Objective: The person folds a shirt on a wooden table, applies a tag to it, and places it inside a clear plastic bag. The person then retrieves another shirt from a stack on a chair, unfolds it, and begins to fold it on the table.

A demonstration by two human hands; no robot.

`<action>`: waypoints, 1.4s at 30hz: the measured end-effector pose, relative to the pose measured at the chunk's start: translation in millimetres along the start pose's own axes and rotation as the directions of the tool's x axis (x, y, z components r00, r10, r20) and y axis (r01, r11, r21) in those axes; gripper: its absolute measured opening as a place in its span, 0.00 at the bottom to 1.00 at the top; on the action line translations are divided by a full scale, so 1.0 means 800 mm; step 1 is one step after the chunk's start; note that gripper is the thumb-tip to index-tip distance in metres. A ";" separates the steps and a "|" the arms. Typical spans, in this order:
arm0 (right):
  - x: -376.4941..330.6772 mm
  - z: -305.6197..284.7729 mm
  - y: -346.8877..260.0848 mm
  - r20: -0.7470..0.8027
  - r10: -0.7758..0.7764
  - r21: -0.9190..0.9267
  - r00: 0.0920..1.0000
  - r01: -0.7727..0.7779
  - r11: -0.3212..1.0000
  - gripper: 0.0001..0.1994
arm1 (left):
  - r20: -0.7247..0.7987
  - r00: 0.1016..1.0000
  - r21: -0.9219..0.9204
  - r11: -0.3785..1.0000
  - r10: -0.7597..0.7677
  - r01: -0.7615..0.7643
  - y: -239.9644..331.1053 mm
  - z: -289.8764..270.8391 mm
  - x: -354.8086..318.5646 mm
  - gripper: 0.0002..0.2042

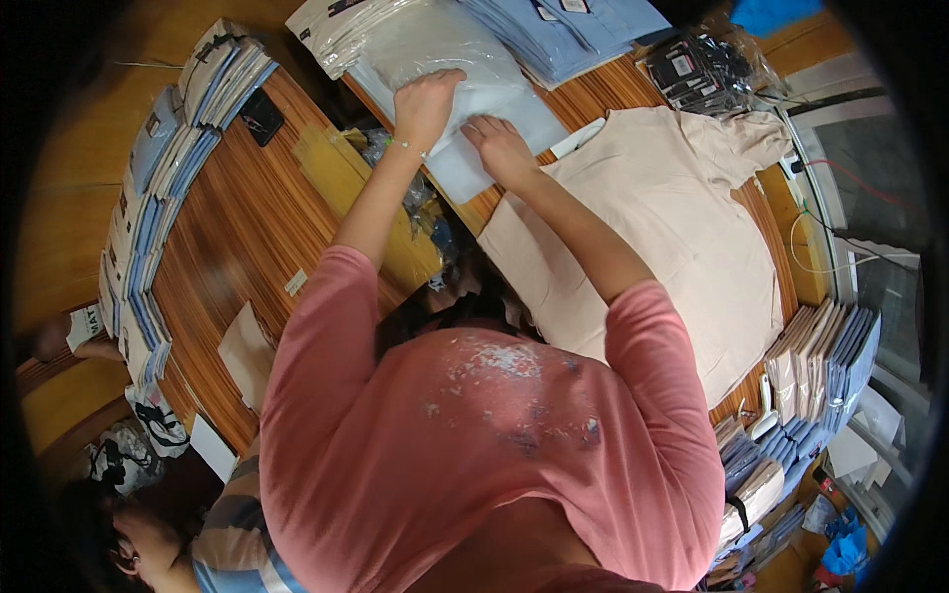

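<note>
A speckled pink top (494,435) fills the foreground. The left hand (425,107) curls on translucent plastic bags (494,84); whether it grips, I cannot tell. The right hand (502,151) lies open beside it. Plastic-wrapped blue shirts (588,35) adjoin. The wood-grain table (601,89) bears everything, a spread pale-pink garment (662,247) included. The bags look glossy, wrinkled, whitish.

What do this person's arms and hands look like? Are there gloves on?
No gloves: the left hand and right hand are both bare. A thin, light bracelet circles the left wrist. The left sleeve and right sleeve are pink, ending around the elbows, with bare forearms below.
</note>
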State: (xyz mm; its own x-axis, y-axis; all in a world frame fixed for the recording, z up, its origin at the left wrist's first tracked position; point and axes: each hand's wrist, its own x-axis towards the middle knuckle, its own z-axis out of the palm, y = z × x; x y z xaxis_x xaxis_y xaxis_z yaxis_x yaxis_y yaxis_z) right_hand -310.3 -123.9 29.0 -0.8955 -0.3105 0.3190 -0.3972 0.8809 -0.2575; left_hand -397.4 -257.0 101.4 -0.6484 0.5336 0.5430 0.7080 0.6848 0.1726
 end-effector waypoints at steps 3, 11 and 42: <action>0.040 0.032 0.010 -0.001 -0.071 -0.207 0.997 0.069 0.976 0.22 | 0.029 0.997 -0.008 0.998 -0.065 0.065 -0.004 -0.008 -0.008 0.10; 0.016 0.017 0.045 -0.109 -0.193 -0.011 0.975 0.193 0.981 0.17 | 0.178 0.975 0.009 0.991 -0.135 0.136 0.001 0.016 -0.012 0.11; -0.410 -0.146 0.005 0.234 0.972 0.858 0.022 -0.475 -0.195 0.14 | 0.292 0.953 -0.516 0.852 0.081 0.085 0.154 0.166 -0.009 0.11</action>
State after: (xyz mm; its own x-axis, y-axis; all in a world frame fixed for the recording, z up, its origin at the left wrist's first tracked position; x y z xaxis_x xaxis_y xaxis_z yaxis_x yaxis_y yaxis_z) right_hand 5.7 23.0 30.2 -0.4530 0.7659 -0.4563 0.3300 -0.3314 -0.8839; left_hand -342.4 -110.5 9.4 -0.6421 0.7089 0.2919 0.6926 0.3731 0.6173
